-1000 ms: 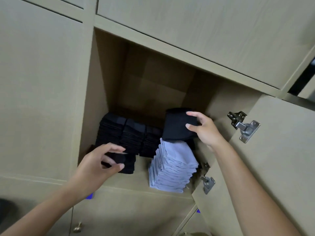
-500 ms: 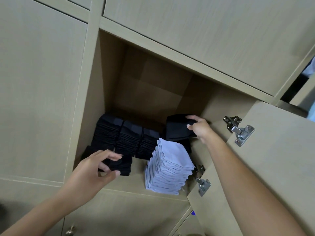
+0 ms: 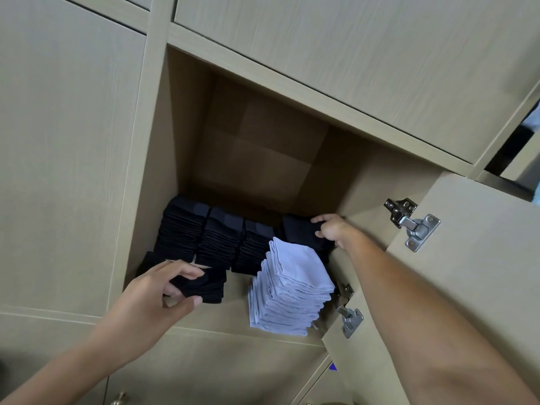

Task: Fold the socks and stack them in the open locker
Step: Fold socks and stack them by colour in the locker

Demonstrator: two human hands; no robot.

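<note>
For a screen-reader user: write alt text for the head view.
Two hands reach into an open locker: the right hand holds a black folded sock at the back right, the left hand grips a short black stack in front. Three black stacks line the back, beside a pale blue stack.

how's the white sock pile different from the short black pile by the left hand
The white sock pile is pale, tall and untouched; the short black pile is dark, only a few socks high and gripped by the left hand. White sits front right, black front left. Both are folded socks on the locker floor.
</note>
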